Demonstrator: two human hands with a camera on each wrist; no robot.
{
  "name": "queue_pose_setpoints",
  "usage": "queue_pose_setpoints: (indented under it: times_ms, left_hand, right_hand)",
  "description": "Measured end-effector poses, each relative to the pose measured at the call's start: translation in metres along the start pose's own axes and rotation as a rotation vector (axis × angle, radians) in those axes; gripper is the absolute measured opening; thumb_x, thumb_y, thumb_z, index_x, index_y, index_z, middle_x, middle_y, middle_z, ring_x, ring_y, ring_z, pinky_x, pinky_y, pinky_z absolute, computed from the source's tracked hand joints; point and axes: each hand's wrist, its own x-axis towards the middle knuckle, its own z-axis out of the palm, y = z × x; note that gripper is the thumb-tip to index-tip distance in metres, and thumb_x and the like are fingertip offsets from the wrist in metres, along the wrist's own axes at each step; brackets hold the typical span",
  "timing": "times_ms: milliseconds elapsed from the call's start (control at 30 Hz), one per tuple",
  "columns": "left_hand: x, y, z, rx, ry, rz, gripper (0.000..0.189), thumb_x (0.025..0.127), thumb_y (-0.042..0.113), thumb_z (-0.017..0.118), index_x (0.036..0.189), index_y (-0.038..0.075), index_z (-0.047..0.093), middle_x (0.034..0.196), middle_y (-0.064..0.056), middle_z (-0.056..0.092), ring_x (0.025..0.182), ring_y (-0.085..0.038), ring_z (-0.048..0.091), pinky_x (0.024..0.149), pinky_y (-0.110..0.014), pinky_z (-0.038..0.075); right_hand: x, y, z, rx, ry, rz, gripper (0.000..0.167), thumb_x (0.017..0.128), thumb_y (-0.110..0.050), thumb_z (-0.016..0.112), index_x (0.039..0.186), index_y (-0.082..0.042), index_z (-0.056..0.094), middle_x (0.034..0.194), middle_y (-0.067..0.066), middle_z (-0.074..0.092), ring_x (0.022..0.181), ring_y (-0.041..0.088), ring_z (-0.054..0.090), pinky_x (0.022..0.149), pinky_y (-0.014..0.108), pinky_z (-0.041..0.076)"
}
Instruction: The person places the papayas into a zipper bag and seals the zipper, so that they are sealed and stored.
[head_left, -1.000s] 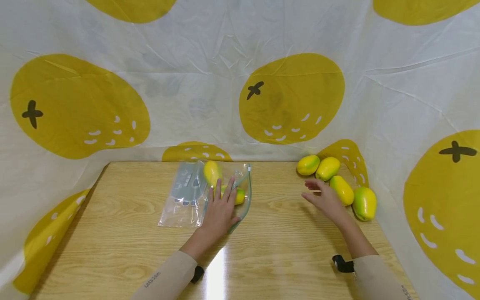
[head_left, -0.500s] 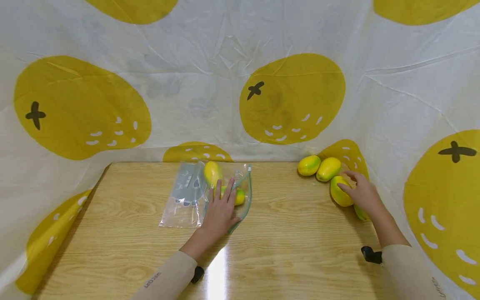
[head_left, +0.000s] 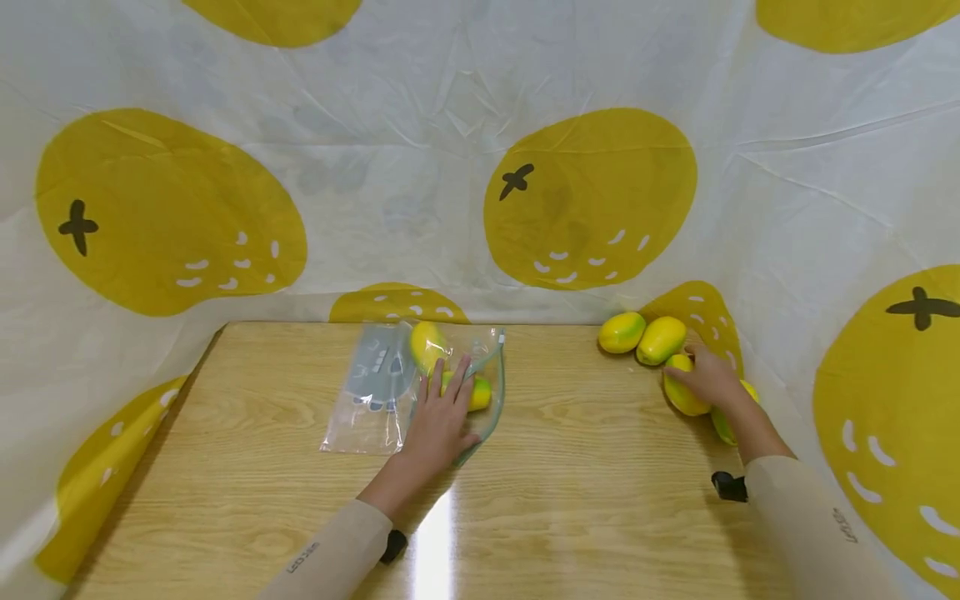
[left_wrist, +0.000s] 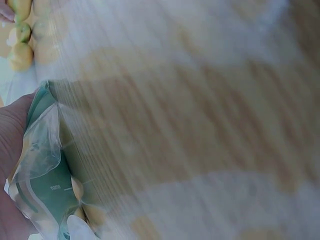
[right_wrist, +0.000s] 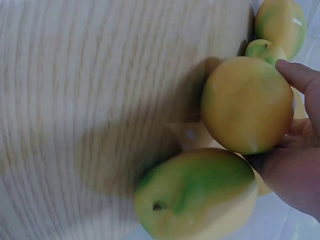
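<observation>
The right hand (head_left: 708, 377) has its grip curled round a yellow mango (right_wrist: 247, 104) near the worktop's far right corner, with a greener mango (right_wrist: 200, 195) touching it and two more mangoes (head_left: 641, 335) just behind. The held fruit looks smooth, rounded and firm, probably light; it likely handles best cupped round its widest middle. The left hand (head_left: 438, 421) lies flat, fingers straight, pressing a clear plastic bag (head_left: 375, 392) holding two mangoes near the far edge; that film looks thin and slippery.
</observation>
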Motion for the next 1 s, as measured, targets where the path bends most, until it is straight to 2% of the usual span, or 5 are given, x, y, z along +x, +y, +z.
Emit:
queue_pose_setpoints:
  times_ms: [100, 467, 667, 833, 1000]
  left_hand:
    - [-0.001, 0.0, 0.001, -0.005, 0.003, 0.002, 0.111, 0.072, 0.057, 0.09, 0.156, 0.007, 0.037, 0.175, -0.01, 0.011, 0.156, -0.05, 0.017, 0.118, -0.068, 0.031]
    - [0.002, 0.001, -0.003, 0.027, -0.03, -0.012, 0.112, 0.072, 0.058, 0.089, 0.158, 0.008, 0.036, 0.175, -0.008, 0.009, 0.157, -0.05, 0.014, 0.12, -0.066, 0.029]
    - [0.005, 0.002, -0.005, 0.019, -0.031, -0.013, 0.112, 0.073, 0.058, 0.089, 0.157, 0.008, 0.036, 0.175, -0.009, 0.009, 0.156, -0.05, 0.016, 0.121, -0.066, 0.028]
    - [0.003, 0.001, -0.006, 0.017, -0.031, -0.01, 0.111, 0.073, 0.058, 0.088, 0.157, 0.007, 0.036, 0.175, -0.009, 0.01, 0.155, -0.051, 0.018, 0.12, -0.066, 0.029]
    - [0.001, 0.001, -0.006, 0.017, -0.028, -0.006, 0.112, 0.073, 0.058, 0.088, 0.157, 0.006, 0.036, 0.175, -0.009, 0.009, 0.155, -0.051, 0.018, 0.12, -0.067, 0.03]
  right_hand:
    - [-0.001, -0.002, 0.003, 0.005, -0.011, 0.022, 0.087, 0.104, -0.042, 0.057, 0.15, 0.023, 0.024, 0.147, 0.047, 0.036, 0.132, 0.064, 0.039, 0.108, 0.071, 0.037]
    - [-0.01, -0.017, 0.007, 0.013, -0.019, 0.038, 0.084, 0.102, -0.036, 0.057, 0.147, 0.027, 0.024, 0.139, 0.048, 0.044, 0.115, 0.053, 0.054, 0.096, 0.062, 0.048]
    - [-0.023, -0.024, 0.006, 0.025, -0.028, 0.045, 0.085, 0.101, -0.038, 0.06, 0.147, 0.025, 0.028, 0.141, 0.048, 0.043, 0.122, 0.059, 0.051, 0.099, 0.065, 0.047]
    - [-0.039, -0.033, 0.007, 0.059, -0.035, 0.03, 0.082, 0.103, -0.045, 0.057, 0.15, 0.018, 0.033, 0.142, 0.044, 0.046, 0.125, 0.059, 0.05, 0.1, 0.066, 0.046]
    - [-0.052, -0.042, 0.009, 0.205, -0.077, 0.024, 0.084, 0.104, -0.05, 0.054, 0.156, 0.011, 0.028, 0.152, 0.041, 0.037, 0.134, 0.059, 0.042, 0.104, 0.067, 0.043]
